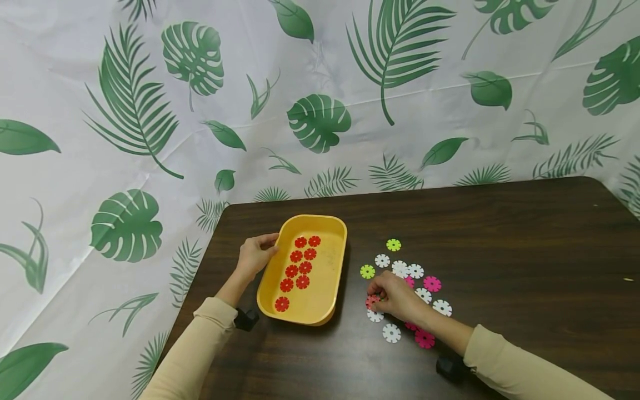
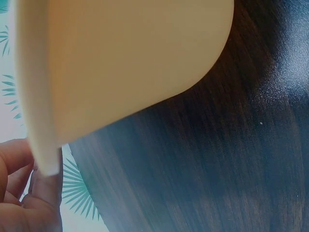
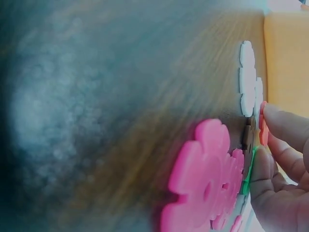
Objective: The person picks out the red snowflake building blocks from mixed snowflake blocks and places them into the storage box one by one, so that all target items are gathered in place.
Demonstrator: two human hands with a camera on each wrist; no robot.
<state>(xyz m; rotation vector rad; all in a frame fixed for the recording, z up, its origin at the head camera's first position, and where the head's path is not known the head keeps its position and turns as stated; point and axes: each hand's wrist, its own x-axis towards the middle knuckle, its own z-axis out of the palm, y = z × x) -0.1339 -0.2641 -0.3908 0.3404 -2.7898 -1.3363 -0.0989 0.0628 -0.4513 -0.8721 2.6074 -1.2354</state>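
A yellow plastic tray (image 1: 327, 272) stands on the dark table, with several red notched discs (image 1: 302, 282) lying in two rough columns inside it. My left hand (image 1: 254, 256) grips the tray's left rim, fingers and thumb at the edge, as the left wrist view also shows. To the right of the tray, my right hand (image 1: 400, 297) pinches another red notched disc (image 3: 263, 126) between thumb and fingers. That disc is just over a white notched disc (image 1: 375, 316). Pink notched discs (image 3: 205, 183) lie close beside and partly under the right hand.
Around the right hand, white discs (image 1: 391, 333), pink discs (image 1: 432, 284) and two yellow-green discs (image 1: 394, 245) lie loose and partly overlapping. The brown wood-grain table (image 1: 540, 250) ends at the back against a white leaf-print cloth (image 1: 320, 72).
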